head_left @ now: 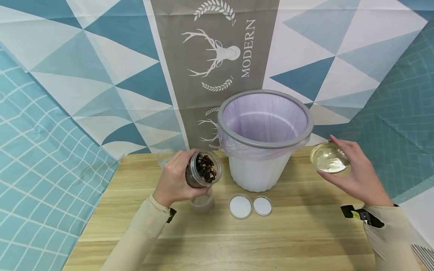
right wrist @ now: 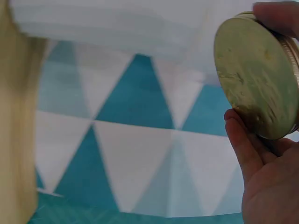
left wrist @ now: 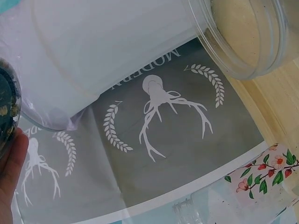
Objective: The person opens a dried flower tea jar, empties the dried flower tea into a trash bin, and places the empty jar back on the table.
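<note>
My left hand (head_left: 178,178) grips a clear jar (head_left: 193,175) of dark dried pieces, tilted with its open mouth toward the right. Part of that jar (left wrist: 7,109) shows at the left edge of the left wrist view. Beneath the hand stands a clear open jar (head_left: 200,205), and another clear container (head_left: 163,155) is partly hidden behind it. Over at the right, my right hand (head_left: 361,173) pinches a round gold lid (head_left: 329,158) between thumb and fingers, above the table. In the right wrist view the lid (right wrist: 257,77) shows a shiny, dented face.
A white bin (head_left: 261,173) with a grey rim and a pale purple liner stands between the hands, against the patterned cloth (head_left: 135,75). Two round white-faced lids (head_left: 240,206) lie on the wooden table (head_left: 278,241) in front of it. A floral-printed container (left wrist: 266,172) appears in the left wrist view.
</note>
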Tool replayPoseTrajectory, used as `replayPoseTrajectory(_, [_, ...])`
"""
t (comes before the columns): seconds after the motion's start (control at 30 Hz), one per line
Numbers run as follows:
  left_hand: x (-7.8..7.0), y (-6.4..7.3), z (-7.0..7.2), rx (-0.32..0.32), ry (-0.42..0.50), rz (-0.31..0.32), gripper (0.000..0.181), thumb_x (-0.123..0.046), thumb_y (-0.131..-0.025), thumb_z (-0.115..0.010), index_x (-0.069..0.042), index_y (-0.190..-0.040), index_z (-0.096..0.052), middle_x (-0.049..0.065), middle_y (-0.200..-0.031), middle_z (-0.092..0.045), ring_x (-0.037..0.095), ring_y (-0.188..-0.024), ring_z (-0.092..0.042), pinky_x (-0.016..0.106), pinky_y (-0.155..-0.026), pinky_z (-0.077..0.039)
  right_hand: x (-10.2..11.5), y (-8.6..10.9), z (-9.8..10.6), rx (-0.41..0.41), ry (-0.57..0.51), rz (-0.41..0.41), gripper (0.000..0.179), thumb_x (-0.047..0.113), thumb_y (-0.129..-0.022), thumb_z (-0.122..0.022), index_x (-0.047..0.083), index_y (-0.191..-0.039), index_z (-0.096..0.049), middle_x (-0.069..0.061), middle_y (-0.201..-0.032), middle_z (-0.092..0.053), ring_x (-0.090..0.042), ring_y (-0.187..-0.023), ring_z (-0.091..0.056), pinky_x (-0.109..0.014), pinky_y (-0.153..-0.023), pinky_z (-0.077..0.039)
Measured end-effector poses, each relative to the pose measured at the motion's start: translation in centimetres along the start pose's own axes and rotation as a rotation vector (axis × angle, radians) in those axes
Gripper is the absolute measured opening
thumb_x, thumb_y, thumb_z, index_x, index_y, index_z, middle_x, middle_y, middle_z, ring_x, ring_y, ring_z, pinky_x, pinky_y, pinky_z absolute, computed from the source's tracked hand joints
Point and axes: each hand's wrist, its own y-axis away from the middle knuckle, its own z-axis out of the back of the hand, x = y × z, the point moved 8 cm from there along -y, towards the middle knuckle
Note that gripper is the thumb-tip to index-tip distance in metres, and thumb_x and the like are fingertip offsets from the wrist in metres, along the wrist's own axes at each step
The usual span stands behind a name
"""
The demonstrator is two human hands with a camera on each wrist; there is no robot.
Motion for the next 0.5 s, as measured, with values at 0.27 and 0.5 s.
replayPoseTrajectory(0.27, [-0.1,0.0,0.0,-0.007,0.004,-0.008,0.095,-0.041,-0.050,-0.092,0.000,-0.129,-0.060,0.011,-0.109,-0.071,0.022,-0.091,-0.065,0.043,-0.082,-0.061,-4.7,0.0,-4.0,0.179,0.060,-0.063,0.099,0.017,-0.073,-0.092,0.003,-0.157,-0.040,-0.030,-0.139,-0.045,-0.052,-0.120,-0.049,-0.069,-0.085,-0.043])
replayPoseTrajectory(0.5, [-0.2,-0.1,0.0,-0.007,0.003,-0.008,0.094,-0.042,-0.052,-0.092,0.000,-0.130,-0.060,0.011,-0.109,-0.071,0.022,-0.091,-0.065,0.043,-0.082,-0.060,-8.0,1.2,-8.5,0.387,0.066,-0.129,0.095,0.030,-0.088,-0.083,0.009,-0.163,-0.028,-0.036,-0.143,-0.040,-0.055,-0.117,-0.053,-0.074,-0.088,-0.045])
